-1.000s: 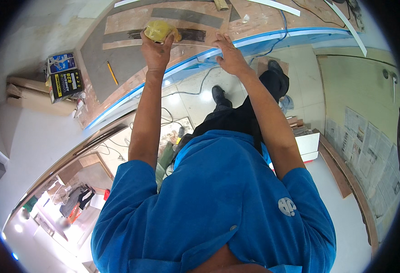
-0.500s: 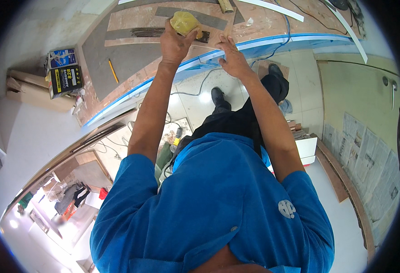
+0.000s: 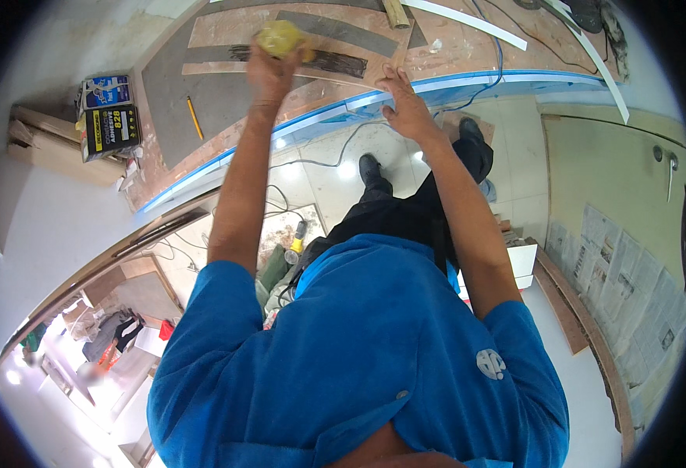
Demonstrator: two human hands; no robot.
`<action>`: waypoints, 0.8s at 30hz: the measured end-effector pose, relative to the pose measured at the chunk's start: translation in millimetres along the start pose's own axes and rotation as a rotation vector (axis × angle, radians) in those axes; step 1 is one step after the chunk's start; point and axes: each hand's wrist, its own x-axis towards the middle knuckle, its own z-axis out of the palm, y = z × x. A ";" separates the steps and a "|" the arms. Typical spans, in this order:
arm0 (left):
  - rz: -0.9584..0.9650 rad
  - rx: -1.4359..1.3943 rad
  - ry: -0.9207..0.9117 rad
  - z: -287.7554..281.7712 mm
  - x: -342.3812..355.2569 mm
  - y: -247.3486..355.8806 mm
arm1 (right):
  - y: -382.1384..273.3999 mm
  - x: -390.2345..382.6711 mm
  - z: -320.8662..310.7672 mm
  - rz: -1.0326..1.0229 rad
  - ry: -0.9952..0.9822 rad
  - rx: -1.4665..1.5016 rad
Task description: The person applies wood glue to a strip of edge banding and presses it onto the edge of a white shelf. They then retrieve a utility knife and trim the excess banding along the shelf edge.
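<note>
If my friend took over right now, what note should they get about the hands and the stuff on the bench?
Left hand: grips a yellow sponge, pressed on the dark grey strip on the pinkish board.
Right hand: empty, flat, fingers spread on the blue-taped board edge.
Nearby: yellow pencil on the grey panel; white trim strip further back.
Done: cannot tell how much is wiped.
Left: probably the rest of the strip.

Reddish-brown worktop (image 3: pixel 467 47) with blue-taped edge, bearing grey tile strips (image 3: pixel 335 30) at twelve o'clock, a yellow pencil (image 3: pixel 194 118) and two adhesive boxes (image 3: pixel 109 117) at ten o'clock.
</note>
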 end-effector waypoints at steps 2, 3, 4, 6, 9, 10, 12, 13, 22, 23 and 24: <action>-0.017 0.061 0.068 -24.5 9.2 -38.2 | 1.5 2.0 2.3 -0.021 0.011 0.021; -0.048 0.090 0.089 -35.4 12.3 -57.6 | 2.4 1.5 5.2 -0.031 0.012 0.032; -0.077 0.117 0.113 -40.7 13.9 -67.5 | 4.3 1.5 6.9 -0.049 0.021 0.035; -0.083 0.099 0.125 -42.7 11.9 -59.3 | 9.1 3.6 9.5 -0.080 0.046 0.036; -0.069 0.091 0.078 -36.6 2.6 -38.5 | 7.3 1.0 8.2 -0.042 0.033 -0.007; -0.059 0.092 0.050 -37.5 2.9 -37.5 | 0.9 2.0 8.9 -0.023 0.052 -0.058; -0.081 0.032 0.116 -41.3 8.7 -47.2 | -14.3 -2.3 2.3 0.027 0.082 -0.166; -0.092 0.001 0.148 -43.6 12.1 -52.5 | -18.4 0.9 6.2 0.025 0.135 -0.127; -0.280 0.019 0.157 -52.1 9.1 -49.1 | -31.0 17.1 14.0 0.006 0.435 -0.087; -0.268 0.016 0.149 -57.8 12.5 -52.5 | -29.5 21.2 15.8 0.012 0.431 -0.115; -0.256 0.012 0.140 -63.6 16.1 -55.7 | -27.6 24.9 17.1 0.019 0.428 -0.143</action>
